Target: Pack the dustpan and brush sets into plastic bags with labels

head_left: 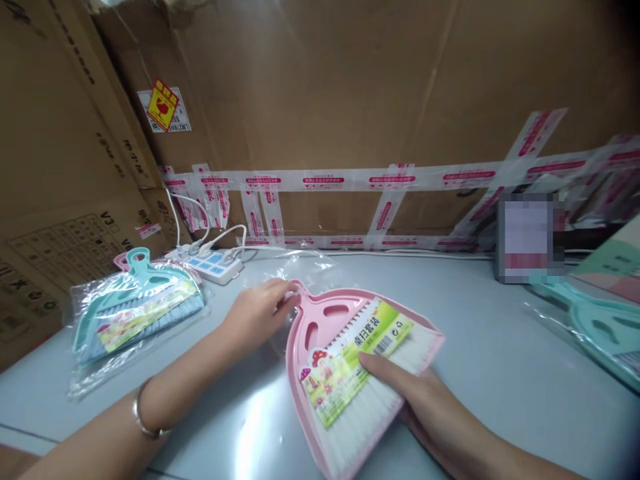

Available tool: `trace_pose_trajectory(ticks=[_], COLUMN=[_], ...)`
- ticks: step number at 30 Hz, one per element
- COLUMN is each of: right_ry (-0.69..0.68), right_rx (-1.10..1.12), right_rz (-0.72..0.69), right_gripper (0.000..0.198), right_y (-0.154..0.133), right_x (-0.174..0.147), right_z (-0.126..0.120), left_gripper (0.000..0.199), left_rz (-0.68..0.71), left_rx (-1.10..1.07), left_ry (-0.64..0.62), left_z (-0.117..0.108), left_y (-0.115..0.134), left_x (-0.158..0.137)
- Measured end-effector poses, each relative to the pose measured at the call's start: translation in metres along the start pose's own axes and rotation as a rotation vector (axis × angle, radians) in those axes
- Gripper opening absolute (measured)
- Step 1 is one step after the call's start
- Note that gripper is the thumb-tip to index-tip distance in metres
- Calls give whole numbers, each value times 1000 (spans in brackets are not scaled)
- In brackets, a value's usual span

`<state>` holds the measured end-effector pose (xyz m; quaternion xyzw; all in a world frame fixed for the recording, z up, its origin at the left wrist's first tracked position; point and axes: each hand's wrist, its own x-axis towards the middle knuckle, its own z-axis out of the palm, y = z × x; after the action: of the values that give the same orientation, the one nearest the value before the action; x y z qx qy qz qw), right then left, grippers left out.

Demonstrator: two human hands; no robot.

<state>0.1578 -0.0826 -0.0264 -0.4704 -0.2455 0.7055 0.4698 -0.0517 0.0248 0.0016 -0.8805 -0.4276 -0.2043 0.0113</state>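
Note:
A pink dustpan [345,309] lies tilted over the table, a white-bristled brush [350,427] fitted into it under a green printed card label [330,397]. My right hand [425,393] grips the set at its wide front edge, thumb on the label and the other fingers hidden underneath. At the handle end, my left hand [265,310] pinches with thumb and forefinger at a clear plastic bag [305,263], which spreads behind and beneath the handle. The fingertips partly cover the handle's tip, so whether they also grip it is hard to see.
Bagged teal dustpan-and-brush set [140,307] rests at left, a pink one behind it. A power strip [215,263] with white cables stands near the cardboard wall [320,100]. At right are another teal dustpan [600,320] and a pixelated upright object [525,237].

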Motion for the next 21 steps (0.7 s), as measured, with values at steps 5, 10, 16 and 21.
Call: trace_pose_trajectory(ticks=[5,10,16,21], right_ry=[-78,-47,42,17], right_rx=[-23,51,139,8], right_rz=[22,-3,-113,-96], right_gripper=[45,51,55,45], right_y=[0,-3,-1,4], right_x=[-3,-2,5,8], right_z=[4,8,5,5], left_gripper=[23,23,25,24], left_rz=[196,344,389,521], left_rx=[-69,-56,13,98], left_ry=[141,177,202,299], left_z=[0,4,3,4], left_y=[28,39,42,52], left_x=[-7,-12,-14,-16])
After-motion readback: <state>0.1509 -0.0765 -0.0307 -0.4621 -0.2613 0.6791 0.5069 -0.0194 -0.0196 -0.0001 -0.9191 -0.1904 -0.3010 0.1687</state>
